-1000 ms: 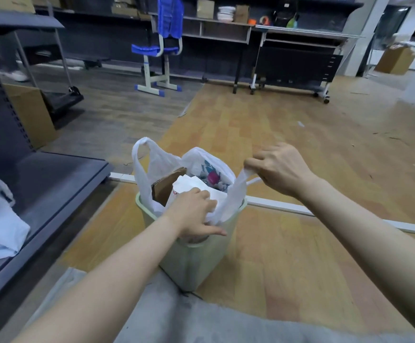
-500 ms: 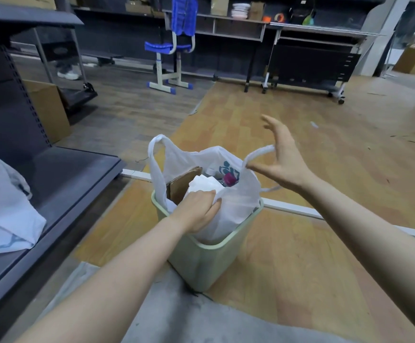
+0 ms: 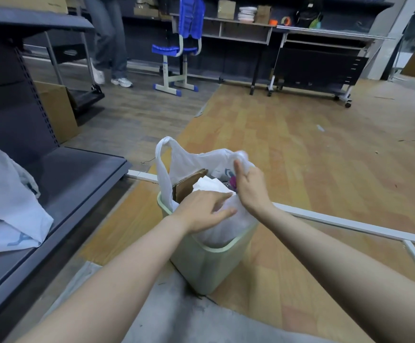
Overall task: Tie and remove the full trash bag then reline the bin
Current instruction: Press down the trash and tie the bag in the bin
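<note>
Head view: inside the pale green plastic bin (image 3: 209,266), the white plastic trash bag (image 3: 189,164) stands upright, right hand (image 3: 249,188) pinching its right handle, flat-fingered left hand (image 3: 202,210) pressing its near side, left loop (image 3: 162,154) free beyond.

Under your fingers (image 3: 222,198) the trash bag (image 3: 216,167) is thin white plastic, faintly glossy and crumpled. The bin (image 3: 209,266) around it is smooth, matt pale-green plastic. Just left of your fingers inside the bag sit brown cardboard (image 3: 186,186) and white paper (image 3: 207,185). Beyond your fingers the floor (image 3: 300,149) is satin wood-look planking; far to their left, the shelf (image 3: 73,179) is matt dark metal.
</note>
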Demonstrator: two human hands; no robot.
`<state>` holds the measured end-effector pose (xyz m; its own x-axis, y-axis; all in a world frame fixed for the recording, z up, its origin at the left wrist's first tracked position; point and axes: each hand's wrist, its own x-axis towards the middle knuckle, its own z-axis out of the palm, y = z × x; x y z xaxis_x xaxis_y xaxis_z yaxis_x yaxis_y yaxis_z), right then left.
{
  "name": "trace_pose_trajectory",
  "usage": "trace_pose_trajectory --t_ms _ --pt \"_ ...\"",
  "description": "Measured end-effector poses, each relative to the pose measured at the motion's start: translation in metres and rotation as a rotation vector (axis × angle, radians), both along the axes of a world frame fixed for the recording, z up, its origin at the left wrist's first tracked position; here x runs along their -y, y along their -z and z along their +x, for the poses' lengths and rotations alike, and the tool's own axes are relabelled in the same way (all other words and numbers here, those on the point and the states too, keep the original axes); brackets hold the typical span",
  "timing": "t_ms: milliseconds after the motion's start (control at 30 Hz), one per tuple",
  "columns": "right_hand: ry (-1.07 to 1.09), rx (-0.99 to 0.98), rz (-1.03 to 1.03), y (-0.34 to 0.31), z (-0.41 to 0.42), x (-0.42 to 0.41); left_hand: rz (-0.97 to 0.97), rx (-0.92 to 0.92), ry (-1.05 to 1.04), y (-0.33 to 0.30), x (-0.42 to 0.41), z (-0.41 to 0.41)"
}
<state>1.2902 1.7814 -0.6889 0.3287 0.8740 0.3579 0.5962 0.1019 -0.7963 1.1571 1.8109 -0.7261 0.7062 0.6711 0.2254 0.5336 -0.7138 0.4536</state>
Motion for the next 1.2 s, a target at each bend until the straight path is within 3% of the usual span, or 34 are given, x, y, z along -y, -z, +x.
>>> trace_pose_trajectory --t_ms 67,200,367,467,533,567,633,700,733,767,833,900,967,1067,1200 --pt "0.076 -0.148 0.143 -0.006 -0.001 -0.002 0.049 -0.071 -0.017 0.001 0.001 0.002" --pt "0.038 0.163 0.331 -0.019 -0.005 -0.003 -0.001 -0.087 -0.043 0.006 0.006 0.017" --pt "-0.083 0.227 0.026 -0.009 -0.012 -0.020 -0.011 -0.040 0.060 0.014 0.006 0.030" --pt "-0.113 0.367 -0.154 0.017 -0.009 -0.020 0.055 -0.055 0.122 0.016 0.009 0.027" --pt "-0.099 0.403 -0.172 0.025 -0.002 -0.020 0.074 -0.090 0.164 0.012 0.006 0.016" --pt "-0.084 0.374 -0.163 0.025 0.001 -0.019 0.133 -0.061 0.201 0.008 0.003 0.008" --pt "-0.065 0.294 -0.146 0.020 0.004 -0.019 0.457 0.090 0.198 0.005 -0.012 -0.011" --pt "-0.045 0.285 -0.130 0.019 0.006 -0.017 0.755 0.262 -0.007 0.005 -0.029 -0.027" --pt "-0.029 0.308 -0.129 0.019 0.005 -0.017 0.790 0.306 -0.172 0.001 -0.033 -0.032" --pt "-0.008 0.323 -0.134 0.018 0.004 -0.017 0.729 0.336 -0.352 -0.005 -0.038 -0.036" --pt "0.035 0.347 -0.147 0.019 0.002 -0.021 0.370 0.380 -0.695 -0.011 -0.046 -0.039" --pt "0.083 0.365 -0.145 0.020 -0.001 -0.024 -0.047 0.410 -0.799 -0.012 -0.055 -0.040" --pt "0.121 0.352 -0.083 0.020 -0.001 -0.026 -0.289 0.568 -0.684 -0.010 -0.063 -0.039" --pt "0.151 0.304 0.033 0.018 0.001 -0.030 -0.225 0.708 -0.526 -0.025 -0.062 -0.032" --pt "0.169 0.190 0.201 0.018 0.003 -0.033 -0.360 0.845 -0.346 -0.057 -0.045 -0.011"
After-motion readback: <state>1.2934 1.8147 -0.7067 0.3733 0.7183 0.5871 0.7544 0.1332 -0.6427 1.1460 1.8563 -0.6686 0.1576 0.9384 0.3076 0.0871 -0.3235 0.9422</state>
